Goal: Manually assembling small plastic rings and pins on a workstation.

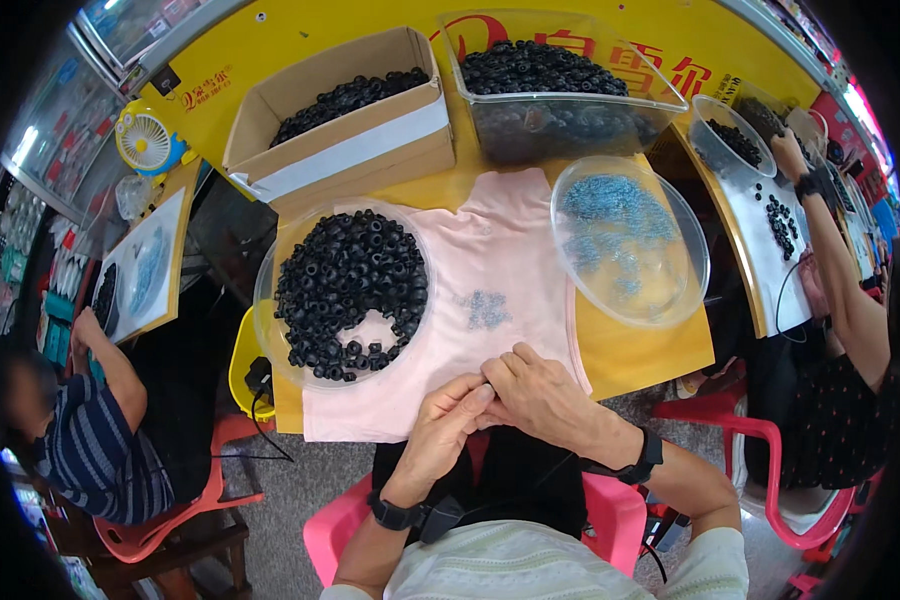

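Observation:
My left hand (pixel 436 428) and my right hand (pixel 538 396) meet over the near edge of a pink cloth (pixel 505 240). Fingers of both are closed in a pinch around something small, of which only a dark speck shows between the fingertips. A small pile of pale blue bits (pixel 483 309) lies on the cloth just beyond my hands. Left of it, a round clear tray (pixel 267 330) holds many small black hollow pieces (pixel 335 275). On the right, another round clear tray (pixel 686 290) contains pale blue bits (pixel 620 215).
At the table's back stand a cardboard box (pixel 360 140) and a clear plastic bin (pixel 570 125), both filled with black pieces. A yellow bucket (pixel 248 370) is below the left edge. Co-workers sit at side tables, left (pixel 100 430) and right (pixel 830 400).

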